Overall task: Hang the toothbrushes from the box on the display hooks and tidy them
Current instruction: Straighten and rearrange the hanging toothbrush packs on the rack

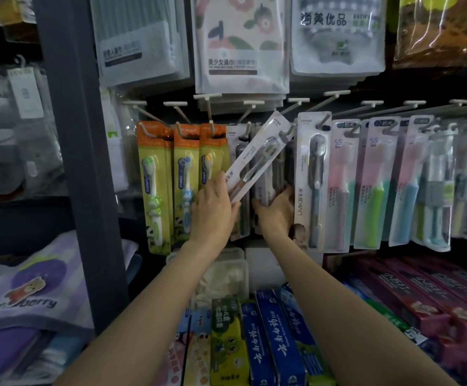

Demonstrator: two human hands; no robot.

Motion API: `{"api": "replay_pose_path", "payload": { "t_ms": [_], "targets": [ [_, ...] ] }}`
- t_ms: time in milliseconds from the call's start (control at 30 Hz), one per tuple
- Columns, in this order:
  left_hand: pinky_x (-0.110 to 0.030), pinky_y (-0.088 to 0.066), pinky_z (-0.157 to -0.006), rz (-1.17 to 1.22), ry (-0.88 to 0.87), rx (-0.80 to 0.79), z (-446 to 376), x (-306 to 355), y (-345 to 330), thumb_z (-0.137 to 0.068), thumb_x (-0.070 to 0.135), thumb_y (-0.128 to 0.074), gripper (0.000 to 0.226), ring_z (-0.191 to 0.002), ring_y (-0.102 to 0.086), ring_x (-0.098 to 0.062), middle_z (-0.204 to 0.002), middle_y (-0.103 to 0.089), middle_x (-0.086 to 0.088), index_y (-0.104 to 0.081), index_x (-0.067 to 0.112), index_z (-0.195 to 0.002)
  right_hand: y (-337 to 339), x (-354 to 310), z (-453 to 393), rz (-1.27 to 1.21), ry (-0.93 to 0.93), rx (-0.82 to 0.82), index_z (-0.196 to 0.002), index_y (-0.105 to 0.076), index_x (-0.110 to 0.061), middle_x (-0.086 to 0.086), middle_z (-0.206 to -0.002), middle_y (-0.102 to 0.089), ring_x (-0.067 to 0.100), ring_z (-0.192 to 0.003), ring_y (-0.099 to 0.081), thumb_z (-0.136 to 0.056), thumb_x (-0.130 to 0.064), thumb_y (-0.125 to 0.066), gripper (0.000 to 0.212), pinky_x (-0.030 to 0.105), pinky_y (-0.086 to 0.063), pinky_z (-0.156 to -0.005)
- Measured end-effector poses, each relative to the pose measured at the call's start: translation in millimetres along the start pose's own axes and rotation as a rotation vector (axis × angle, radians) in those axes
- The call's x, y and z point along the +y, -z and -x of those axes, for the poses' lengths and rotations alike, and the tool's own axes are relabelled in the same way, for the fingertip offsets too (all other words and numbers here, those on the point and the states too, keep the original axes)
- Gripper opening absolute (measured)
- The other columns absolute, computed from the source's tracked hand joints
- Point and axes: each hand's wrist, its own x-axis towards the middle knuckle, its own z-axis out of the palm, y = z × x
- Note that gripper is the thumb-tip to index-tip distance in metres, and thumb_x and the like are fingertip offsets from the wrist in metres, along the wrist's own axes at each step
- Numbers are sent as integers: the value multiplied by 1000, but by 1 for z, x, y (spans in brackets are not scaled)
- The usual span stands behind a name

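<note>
White carded toothbrush pack (256, 158), tilted, left hand (214, 208)

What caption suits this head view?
Left hand tilts a white toothbrush pack toward the hooks; right hand steadies hanging packs.

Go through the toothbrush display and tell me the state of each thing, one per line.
Left hand: grips the tilted white toothbrush pack.
White toothbrush pack: tilted, top near a hook.
Right hand: holds the hanging packs.
Orange-topped packs: hanging upright.
LMK pack: hanging upright.
</note>
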Motion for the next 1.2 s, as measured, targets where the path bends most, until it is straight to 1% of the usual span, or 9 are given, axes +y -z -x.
{"api": "replay_pose_path", "payload": {
  "t_ms": [200,367,500,667,733,800,900,1100,1200],
  "targets": [
    [-42,-42,-92,-23,-4,-10,-3,-3,-2,-93,33,-47,67,-118,-43,-30,-134,-37,-16,-12,6,-143,-5,4,0,120,83,70,-149,-3,-13,15,-152,-23,32,-138,-26,-78,-32,-71,100,47,-32,-107],
    [-41,-40,-93,-16,0,-9,-3,-2,-2,-93,33,-48,67,-118,-43,-29,-133,-38,-15,-12,7,-143,-4,0,-8,130,29,91,-148,-6,-17,13,-150,-27,34,-134,-33,-82,-26,-68,92,53,-39,-102],
    [-42,-40,-93,-11,6,-13,-2,-1,-3,-94,33,-47,67,-119,-41,-30,-135,-36,-15,-11,7,-144,2,2,1,56,60,48,-144,-17,-11,13,-145,-34,31,-132,-37,-85,-18,-64,76,47,-38,-104],
    [-40,-43,-91,50,-10,-8,3,3,-2,-92,32,-49,64,-116,-45,-30,-132,-39,-16,-17,6,-141,8,-4,19,115,92,-1,-147,-2,-4,16,-149,-26,29,-135,-31,-90,-21,-58,81,38,-34,-105],
    [-39,-45,-90,79,-13,-1,7,6,0,-92,31,-51,63,-115,-47,-29,-130,-41,-16,-19,6,-140,8,-7,25,157,90,26,-145,-8,-4,18,-145,-31,31,-133,-35,-87,-23,-61,81,42,-37,-104],
    [-38,-46,-89,101,-15,4,9,8,3,-91,31,-52,62,-115,-48,-28,-129,-43,-15,-20,6,-139,11,-10,31,224,95,69,-139,-21,-3,18,-134,-44,32,-120,-48,-85,-26,-63,72,40,-46,-92],
    [-37,-48,-86,142,-24,2,14,11,9,-90,31,-54,62,-114,-49,-28,-128,-44,-15,-22,7,-137,19,-16,37,297,72,90,-130,-30,-4,15,-123,-54,31,-105,-59,-85,-28,-63,61,34,-45,-75],
    [-31,-45,-77,196,-47,0,27,19,17,-89,31,-56,56,-107,-54,-27,-121,-49,-14,-28,7,-132,31,-19,56,301,90,98,-116,-36,-8,12,-117,-53,29,-100,-57,-81,-25,-67,50,34,-41,-71],
    [-31,-44,-75,206,-35,-14,32,24,17,-90,32,-55,57,-106,-54,-28,-122,-49,-14,-27,7,-133,38,-19,61,326,109,76,-122,-33,-7,13,-121,-51,31,-104,-56,-81,-23,-67,56,38,-44,-75]
  ]
}}
